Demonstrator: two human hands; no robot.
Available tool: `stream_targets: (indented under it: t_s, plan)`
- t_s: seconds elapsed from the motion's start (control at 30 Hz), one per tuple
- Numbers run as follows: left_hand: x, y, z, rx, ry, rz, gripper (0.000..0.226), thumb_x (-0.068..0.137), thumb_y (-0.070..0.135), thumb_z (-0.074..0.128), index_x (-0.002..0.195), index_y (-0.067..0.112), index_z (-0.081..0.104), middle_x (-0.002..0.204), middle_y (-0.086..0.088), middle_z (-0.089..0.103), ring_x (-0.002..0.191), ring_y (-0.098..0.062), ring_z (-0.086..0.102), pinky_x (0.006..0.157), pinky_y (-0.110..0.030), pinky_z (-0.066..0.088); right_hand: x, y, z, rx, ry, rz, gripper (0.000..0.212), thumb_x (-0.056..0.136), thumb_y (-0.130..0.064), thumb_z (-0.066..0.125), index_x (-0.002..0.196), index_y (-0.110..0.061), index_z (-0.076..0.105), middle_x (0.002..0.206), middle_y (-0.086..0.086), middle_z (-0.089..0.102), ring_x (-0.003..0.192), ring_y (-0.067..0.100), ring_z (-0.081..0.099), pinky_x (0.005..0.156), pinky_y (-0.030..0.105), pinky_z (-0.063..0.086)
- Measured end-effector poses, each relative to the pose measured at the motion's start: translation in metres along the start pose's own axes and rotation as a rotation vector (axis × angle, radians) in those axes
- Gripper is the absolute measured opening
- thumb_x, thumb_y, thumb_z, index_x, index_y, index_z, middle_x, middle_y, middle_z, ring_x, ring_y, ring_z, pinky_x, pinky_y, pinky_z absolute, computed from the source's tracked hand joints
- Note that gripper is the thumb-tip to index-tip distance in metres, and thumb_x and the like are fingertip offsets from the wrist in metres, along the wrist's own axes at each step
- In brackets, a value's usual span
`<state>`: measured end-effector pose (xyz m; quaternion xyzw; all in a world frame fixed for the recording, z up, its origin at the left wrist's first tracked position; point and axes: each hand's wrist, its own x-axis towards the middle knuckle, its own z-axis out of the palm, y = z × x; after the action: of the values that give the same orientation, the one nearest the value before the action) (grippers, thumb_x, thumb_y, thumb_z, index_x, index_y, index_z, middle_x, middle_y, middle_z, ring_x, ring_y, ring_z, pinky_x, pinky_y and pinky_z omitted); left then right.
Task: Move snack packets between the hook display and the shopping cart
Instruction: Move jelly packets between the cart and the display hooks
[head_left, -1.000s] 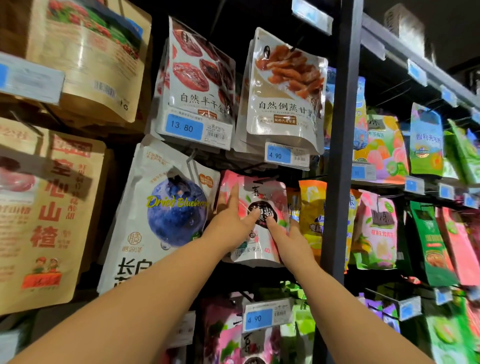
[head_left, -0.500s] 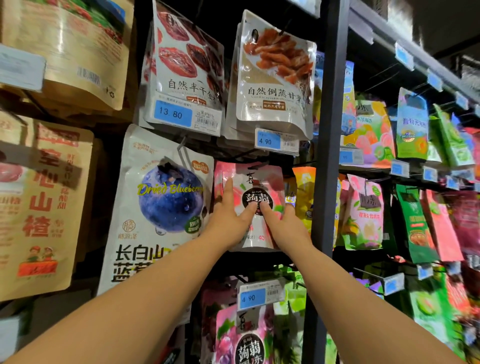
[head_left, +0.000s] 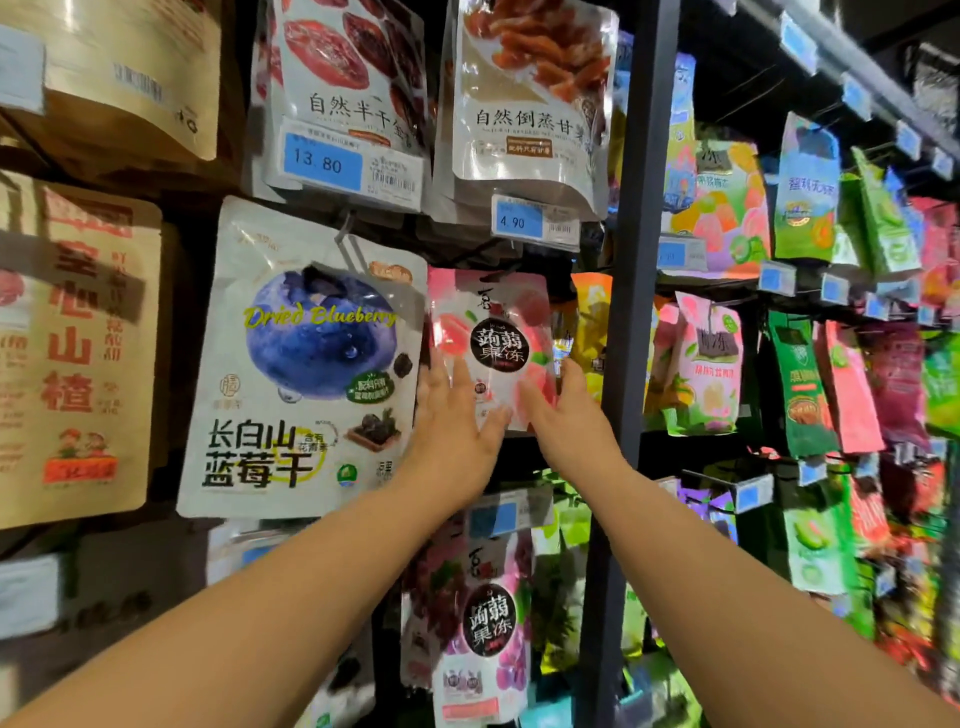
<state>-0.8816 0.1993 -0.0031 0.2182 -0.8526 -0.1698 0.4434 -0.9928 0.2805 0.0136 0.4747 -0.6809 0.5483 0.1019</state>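
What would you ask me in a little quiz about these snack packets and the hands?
1. Which thing do the left hand and the right hand both touch? A) a drink can B) the pink jelly packet C) a loaf of bread
2. True or false: the dried blueberry packet hangs just left of the pink jelly packet.
3. Fill in: the price tag right above the pink jelly packet reads ____.
Key: 1 B; 2 true; 3 4.90.
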Motion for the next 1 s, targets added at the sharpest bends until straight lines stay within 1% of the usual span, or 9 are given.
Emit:
stream_targets:
  t_s: [0.2,0.33,0.43,0.5,0.57,0.7,0.83,0.93,1.0]
  plan:
    - [-0.085,0.007,0.044,0.036,-0.057,0.116,0.074,0.099,0.045,0.034,0.151,0.018,-0.011,0.145,0.011,-0.036,0.135,-0.007,-0.036,0.114,-0.028,-0.014,-0.092,0.058,-0.017,-0.024,0.079,-0.127,0.050,0.092,-0.043,0.045,0.136,-0.020,0.045,0.125,-0.009,0.050,0.118,0.010,0.049,0.100,0.026,0.039]
    - [-0.159,0.011,0.116,0.041,-0.319,0.120,0.078,0.090,0.065,0.010,0.148,0.021,-0.018,0.140,0.010,-0.045,0.129,-0.009,-0.046,0.110,-0.023,-0.020,-0.181,0.126,-0.034,-0.118,0.078,0.112,0.053,0.089,-0.048,0.040,0.133,-0.020,0.048,0.117,-0.007,0.050,0.104,0.009,0.051,0.087,0.009,0.036]
    - [-0.215,0.020,0.176,0.000,-0.572,0.127,0.105,0.065,0.081,-0.019,0.150,0.018,-0.016,0.141,0.010,-0.042,0.129,-0.010,-0.044,0.111,-0.024,-0.017,-0.244,0.180,-0.057,-0.211,0.032,0.337,0.049,0.096,-0.043,0.042,0.135,-0.015,0.048,0.118,-0.003,0.049,0.105,0.011,0.052,0.087,0.018,0.037]
    - [-0.251,0.025,0.213,-0.010,-0.772,0.076,0.094,0.078,0.076,-0.005,0.151,0.018,-0.011,0.149,0.009,-0.032,0.138,-0.011,-0.032,0.111,-0.022,-0.014,-0.286,0.211,-0.076,-0.261,0.000,0.487,0.041,0.100,-0.041,0.042,0.133,-0.019,0.049,0.117,-0.006,0.049,0.102,0.011,0.051,0.086,0.026,0.039]
    - [-0.286,0.032,0.241,-0.020,-0.988,0.056,0.068,0.099,0.051,0.024,0.154,0.018,0.000,0.161,0.003,-0.005,0.148,-0.016,-0.006,0.116,-0.027,-0.002,-0.331,0.236,-0.099,-0.345,-0.037,0.619,0.046,0.096,-0.054,0.036,0.128,-0.024,0.051,0.115,-0.002,0.053,0.102,0.017,0.054,0.085,0.032,0.042]
    - [-0.357,0.046,0.275,-0.038,-1.181,0.182,0.041,0.100,0.037,0.039,0.136,0.018,0.043,0.128,-0.007,0.048,0.124,-0.026,0.041,0.098,-0.034,0.035,-0.434,0.275,-0.145,-0.436,-0.135,0.965,0.043,0.102,-0.039,0.041,0.136,-0.015,0.044,0.130,0.007,0.046,0.121,0.025,0.051,0.100,0.040,0.043]
    - [-0.419,0.045,0.298,-0.002,-1.381,0.197,0.024,0.095,0.040,0.044,0.099,0.019,0.055,0.102,-0.007,0.060,0.103,-0.031,0.057,0.078,-0.033,0.044,-0.518,0.295,-0.187,-0.489,-0.172,1.221,0.040,0.102,-0.034,0.044,0.134,-0.011,0.049,0.130,0.012,0.054,0.117,0.028,0.053,0.096,0.037,0.043]
    - [-0.445,0.045,0.305,0.110,-1.490,0.298,0.039,0.097,0.053,0.037,0.108,0.024,0.059,0.111,-0.005,0.063,0.108,-0.029,0.057,0.083,-0.036,0.044,-0.573,0.307,-0.215,-0.436,-0.211,1.366,0.027,0.101,-0.031,0.047,0.126,-0.020,0.049,0.113,0.011,0.060,0.085,0.016,0.059,0.072,0.030,0.051]
    - [-0.449,0.048,0.309,0.115,-1.512,0.271,0.042,0.095,0.057,0.037,0.110,0.026,0.061,0.115,-0.001,0.064,0.110,-0.025,0.057,0.084,-0.033,0.043,-0.615,0.321,-0.236,-0.424,-0.230,1.456,0.024,0.101,-0.031,0.048,0.123,-0.024,0.054,0.102,0.010,0.063,0.073,0.016,0.056,0.063,0.039,0.048]
